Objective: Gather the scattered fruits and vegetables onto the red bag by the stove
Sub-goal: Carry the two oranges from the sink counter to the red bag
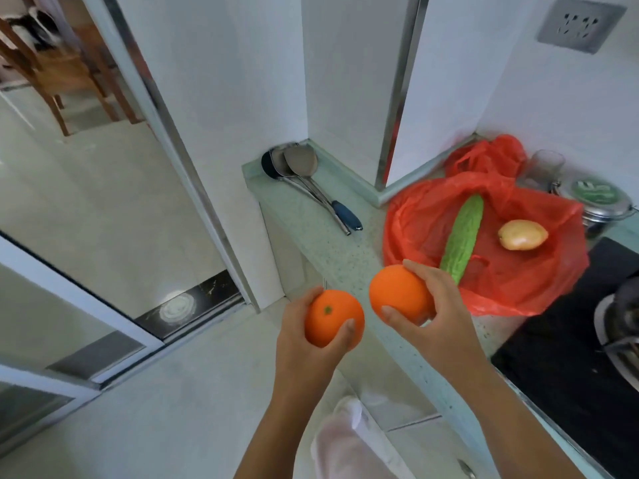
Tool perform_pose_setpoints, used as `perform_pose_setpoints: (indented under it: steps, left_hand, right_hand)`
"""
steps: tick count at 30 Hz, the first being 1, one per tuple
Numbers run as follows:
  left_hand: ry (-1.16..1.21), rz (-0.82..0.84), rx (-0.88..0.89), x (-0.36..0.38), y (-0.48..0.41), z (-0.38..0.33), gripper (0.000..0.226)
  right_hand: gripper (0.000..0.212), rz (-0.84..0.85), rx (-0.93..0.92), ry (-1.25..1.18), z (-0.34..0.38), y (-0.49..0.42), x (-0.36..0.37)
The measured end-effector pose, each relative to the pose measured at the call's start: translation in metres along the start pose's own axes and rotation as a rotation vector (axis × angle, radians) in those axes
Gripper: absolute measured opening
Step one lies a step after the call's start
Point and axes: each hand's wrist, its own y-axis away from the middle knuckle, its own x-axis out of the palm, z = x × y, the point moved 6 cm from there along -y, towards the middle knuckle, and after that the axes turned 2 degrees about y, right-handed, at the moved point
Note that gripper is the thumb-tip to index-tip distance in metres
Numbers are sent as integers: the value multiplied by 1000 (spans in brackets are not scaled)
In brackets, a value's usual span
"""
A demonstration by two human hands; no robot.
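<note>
A red plastic bag (415, 219) lies spread on the pale counter beside the black stove (560, 326). On it rest a green bitter gourd (463, 233) and a yellowish potato (522, 234). My left hand (304, 337) grips one orange (333, 318) over the floor, just off the counter's edge. My right hand (435, 305) grips a second orange (399, 293) above the counter, close to the bag's near-left edge and the gourd's tip.
Metal spatulas and a ladle (301, 164) lie at the counter's far left end. A glass (544, 167) and a lidded steel pot (601, 202) stand behind the bag. A pan (622, 326) sits on the stove. A sliding door frame (193, 174) is on the left.
</note>
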Motion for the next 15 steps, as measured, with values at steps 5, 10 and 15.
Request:
perform_pose_setpoints:
  steps: [5, 10, 15]
  left_hand:
    - [-44, 128, 49, 40, -73, -12, 56]
    - [-90, 305, 109, 95, -145, -25, 57]
    - [-116, 488, 153, 160, -190, -30, 52]
  right_hand:
    - [63, -94, 91, 21, -27, -61, -12]
    - [63, -212, 200, 59, -63, -107, -38]
    - [62, -358, 296, 114, -105, -126, -73]
